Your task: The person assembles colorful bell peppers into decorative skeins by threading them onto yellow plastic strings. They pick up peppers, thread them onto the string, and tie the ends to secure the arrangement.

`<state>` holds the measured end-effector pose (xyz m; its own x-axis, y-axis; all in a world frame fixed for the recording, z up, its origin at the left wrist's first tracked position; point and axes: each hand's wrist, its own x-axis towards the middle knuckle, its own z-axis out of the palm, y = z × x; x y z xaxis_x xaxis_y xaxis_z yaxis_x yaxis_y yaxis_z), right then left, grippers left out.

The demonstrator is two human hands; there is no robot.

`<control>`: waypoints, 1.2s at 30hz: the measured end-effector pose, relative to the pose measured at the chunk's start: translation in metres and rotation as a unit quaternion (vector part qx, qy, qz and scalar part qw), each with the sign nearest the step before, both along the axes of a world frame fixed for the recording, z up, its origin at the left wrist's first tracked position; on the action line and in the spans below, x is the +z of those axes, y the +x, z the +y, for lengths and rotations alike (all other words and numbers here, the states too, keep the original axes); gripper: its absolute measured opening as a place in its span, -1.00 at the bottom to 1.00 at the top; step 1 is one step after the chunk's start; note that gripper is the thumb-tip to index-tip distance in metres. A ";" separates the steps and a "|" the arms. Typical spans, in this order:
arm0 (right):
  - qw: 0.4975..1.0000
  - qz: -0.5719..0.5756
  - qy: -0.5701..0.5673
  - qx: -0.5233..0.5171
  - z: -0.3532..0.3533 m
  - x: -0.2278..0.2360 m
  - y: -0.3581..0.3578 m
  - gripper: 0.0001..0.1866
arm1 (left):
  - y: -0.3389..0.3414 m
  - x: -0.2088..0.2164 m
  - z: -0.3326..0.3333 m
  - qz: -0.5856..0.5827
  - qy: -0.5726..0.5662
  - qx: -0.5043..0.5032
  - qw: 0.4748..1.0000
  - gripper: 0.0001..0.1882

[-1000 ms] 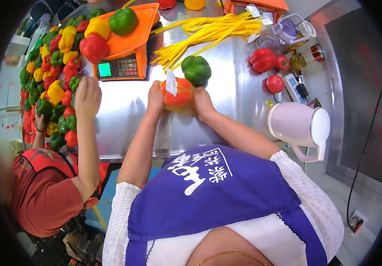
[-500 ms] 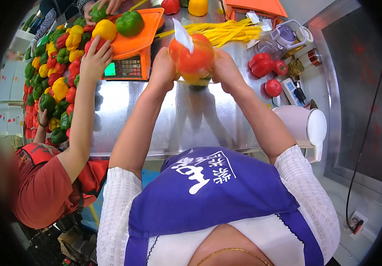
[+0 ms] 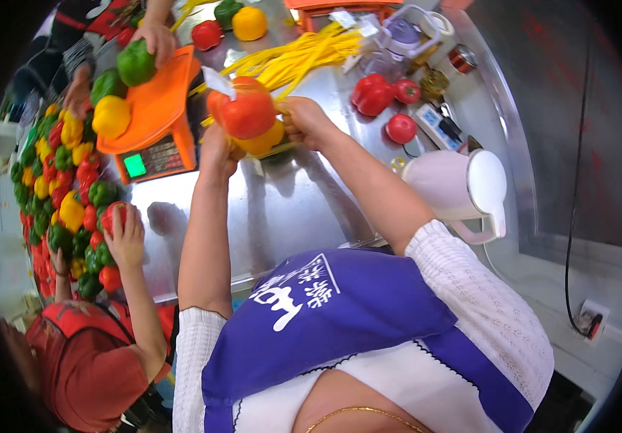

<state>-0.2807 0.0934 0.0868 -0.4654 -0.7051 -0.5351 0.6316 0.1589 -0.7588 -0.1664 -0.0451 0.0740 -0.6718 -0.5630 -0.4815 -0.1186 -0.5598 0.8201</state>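
Both my hands hold up a clear bag (image 3: 247, 115) with a red-orange pepper and a yellow pepper inside, above the steel counter (image 3: 289, 209). My left hand (image 3: 215, 148) grips the bag from the left and below. My right hand (image 3: 304, 119) grips its right side. A white tag sticks out at the bag's top left. An orange weighing scale (image 3: 154, 119) with a green display stands just left of the bag, carrying a yellow and a green pepper.
A pile of red, yellow and green peppers (image 3: 58, 195) fills the left. A person in red (image 3: 94, 361) reaches into it; another person's hand (image 3: 154, 40) holds a green pepper at the scale. Yellow mesh sleeves (image 3: 304, 54), red peppers (image 3: 372, 92) and a white jug (image 3: 462, 187) lie right.
I lifted the bagged peppers off the counter and carried them up and left toward the scale. The person in red moved a hand down onto the pepper pile.
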 end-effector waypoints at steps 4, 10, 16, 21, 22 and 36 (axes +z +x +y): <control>1.000 0.022 0.013 -0.013 0.001 -0.024 -0.013 -0.72 | -0.004 -0.005 -0.005 -0.007 0.017 -0.036 0.999 -0.76; 0.977 0.194 0.068 -0.056 -0.009 -0.078 -0.005 -0.73 | 0.002 -0.018 0.006 -0.011 -0.033 -0.021 0.999 -0.76; 0.976 0.194 0.085 -0.053 -0.013 -0.105 -0.003 -0.79 | 0.008 -0.054 0.006 -0.021 0.010 -0.013 1.000 -0.56; 0.922 0.343 0.170 -0.059 -0.016 -0.103 0.001 -0.74 | 0.018 -0.079 0.013 0.030 -0.084 0.017 0.996 -0.58; 0.922 0.342 0.171 -0.055 -0.014 -0.103 0.003 -0.74 | 0.023 -0.087 0.013 0.030 -0.124 0.004 0.992 -0.58; 0.968 0.222 0.001 -0.118 0.005 -0.064 0.038 -0.85 | 0.045 -0.094 0.006 0.182 -0.040 -0.014 0.982 -0.58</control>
<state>-0.2427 0.0983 0.0232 -0.7980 -0.5501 -0.2463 0.2624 0.0508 -0.9636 -0.1215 -0.0393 -0.0205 -0.8067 -0.5684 -0.1617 0.1768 -0.4933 0.8517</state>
